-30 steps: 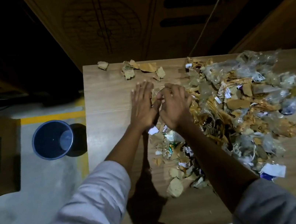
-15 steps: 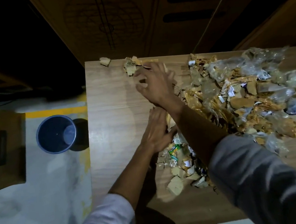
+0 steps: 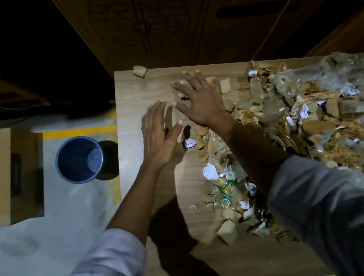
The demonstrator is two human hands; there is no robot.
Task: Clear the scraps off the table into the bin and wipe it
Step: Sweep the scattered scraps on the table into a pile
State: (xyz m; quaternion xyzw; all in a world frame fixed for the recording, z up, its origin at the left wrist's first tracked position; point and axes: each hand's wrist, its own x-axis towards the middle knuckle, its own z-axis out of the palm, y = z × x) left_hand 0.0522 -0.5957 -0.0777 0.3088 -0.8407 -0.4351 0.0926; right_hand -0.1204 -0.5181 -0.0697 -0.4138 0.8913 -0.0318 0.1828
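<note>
A wooden table (image 3: 136, 97) carries a big heap of scraps (image 3: 304, 118): torn cardboard, crumpled paper and clear plastic. My right hand (image 3: 199, 101) lies flat with spread fingers on cardboard bits near the table's far edge. My left hand (image 3: 157, 137) is flat and open just left of it, over bare wood beside the heap's left fringe. One cardboard bit (image 3: 140, 70) lies alone at the far left corner. A blue bin (image 3: 79, 159) stands on the floor left of the table.
A cardboard box (image 3: 3, 175) sits on the floor left of the bin. A large flat carton (image 3: 180, 14) leans behind the table. A yellow floor line (image 3: 80, 131) runs beside the bin. More scraps (image 3: 229, 202) trail toward the near edge.
My left hand moved up from the scraps by my right forearm to bare wood beside my right hand and opened flat. My right hand stays at the far edge, its fingers now spread.
</note>
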